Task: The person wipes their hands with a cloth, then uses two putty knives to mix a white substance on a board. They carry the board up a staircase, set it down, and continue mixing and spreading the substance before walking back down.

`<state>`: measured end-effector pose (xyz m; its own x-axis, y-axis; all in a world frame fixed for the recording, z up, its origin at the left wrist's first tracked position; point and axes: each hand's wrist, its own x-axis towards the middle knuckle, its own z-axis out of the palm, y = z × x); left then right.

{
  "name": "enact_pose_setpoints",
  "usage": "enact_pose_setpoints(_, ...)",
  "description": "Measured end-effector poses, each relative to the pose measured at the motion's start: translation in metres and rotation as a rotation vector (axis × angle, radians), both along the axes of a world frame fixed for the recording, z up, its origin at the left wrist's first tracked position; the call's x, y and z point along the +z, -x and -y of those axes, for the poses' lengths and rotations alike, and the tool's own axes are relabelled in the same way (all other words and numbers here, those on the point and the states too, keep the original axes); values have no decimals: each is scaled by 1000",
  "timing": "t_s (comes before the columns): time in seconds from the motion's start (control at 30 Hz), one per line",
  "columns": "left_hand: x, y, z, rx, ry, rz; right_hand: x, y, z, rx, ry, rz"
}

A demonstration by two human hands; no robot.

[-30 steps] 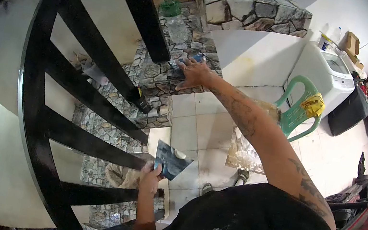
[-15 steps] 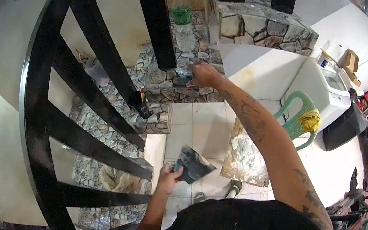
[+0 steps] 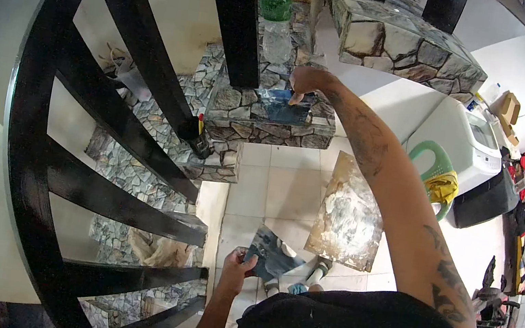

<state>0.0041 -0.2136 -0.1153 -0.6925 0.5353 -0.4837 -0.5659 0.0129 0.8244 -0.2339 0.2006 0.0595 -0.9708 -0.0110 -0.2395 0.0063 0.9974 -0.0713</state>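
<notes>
My right hand grips a flat dark blade, which lies against the stone-patterned step beside the foot of a black post. Lower down, my left hand is closed on the edge of a dark square plate with pale smears on it, held above the tiled floor. A clear bottle with green contents stands farther back on the same step.
Black railing bars slant along the left. A stone-patterned ledge juts out above. On the floor are a smeared board and a green chair with a yellow cloth. A white washing machine stands to the right.
My right hand has moved slightly right and up, and the blade under it shows more fully. The left hand's plate has dipped a little. The whole view has shifted, with the railing farther left.
</notes>
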Motion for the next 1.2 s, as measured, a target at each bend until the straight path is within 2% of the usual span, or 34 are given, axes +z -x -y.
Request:
enact_pose_setpoints(0.1, -18, 10, 6, 56, -61, 23, 22, -24, 23, -70, -71, -20)
enact_pose_setpoints(0.17, -31, 17, 3, 69, -98, -24, -6, -50, 53, 42, -262, -306)
enact_pose_setpoints(0.2, -21, 19, -2, 72, -66, -63, -17, -63, 65, 104, -358, -449)
enact_pose_setpoints(0.33, -8, 24, -28, 41, -31, 45, -27, -86, 89, 49, -175, -474)
enact_pose_setpoints(0.43, -3, 25, -46, -69, -53, 16, -25, -90, 89, 4, -203, -403)
enact_pose_setpoints(0.53, -2, 21, -59, -97, -87, 29, -25, -95, 89, 86, -269, -466)
enact_pose_setpoints(0.63, -2, 13, -62, -112, -78, 45, -18, -104, 102, 97, -464, -358)
enact_pose_setpoints(0.67, -2, 12, -62, -110, -69, 48, -13, -112, 109, 92, -445, -363)
enact_pose_setpoints(0.77, -21, 12, -53, -84, -119, 77, -13, -146, 116, 152, -400, -585)
enact_pose_setpoints(0.8, -19, 14, -50, -64, -121, 93, 4, -170, 128, 108, -237, -574)
enact_pose_setpoints(0.87, -10, 20, -43, -19, -129, 135, 13, -218, 137, 106, -69, -703)
enact_pose_setpoints(0.97, -4, 29, -39, 87, -253, 156, 13, -287, 137, -304, 1014, -583)
enact_pose_setpoints(1.03, -11, 37, -45, 117, -353, 216, -40, -316, 118, -668, 1519, -783)
enact_pose_setpoints(1.07, -10, 39, -52, 125, -393, 245, -52, -333, 112, -690, 1862, -745)
enact_pose_setpoints(1.1, -5, 44, -61, 128, -433, 268, -68, -350, 105, -802, 1947, -766)
enact_pose_setpoints(1.2, 27, 68, -77, 68, -379, 100, -80, -401, 108, -898, 2128, -900)
